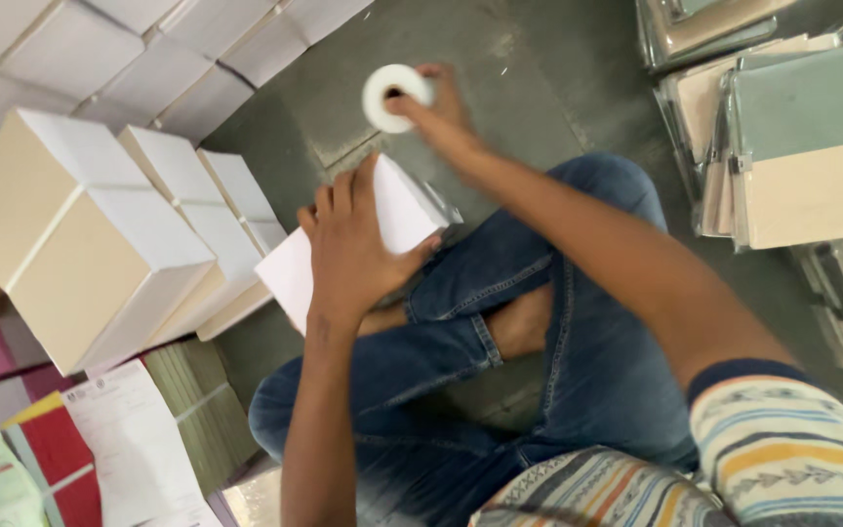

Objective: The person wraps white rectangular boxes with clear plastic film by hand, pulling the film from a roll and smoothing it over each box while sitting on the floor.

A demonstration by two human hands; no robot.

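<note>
Striped sleeve (792,449) nearest, the right hand (441,117) is gripping a white tape roll (397,96) in closed fingers; left hand (348,249), fingers spread, is pressing the white paper-wrapped bundle (382,229) on the lap. Keeping tape taut would help.

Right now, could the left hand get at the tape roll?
Probably yes. The left hand lies flat on the white bundle in the lap, and the tape roll sits just beyond it in the right hand, with only bare floor between them.

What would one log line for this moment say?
left hand: flat on white box | right hand: holds tape roll above floor | person seated cross-legged | white boxes beside
</note>
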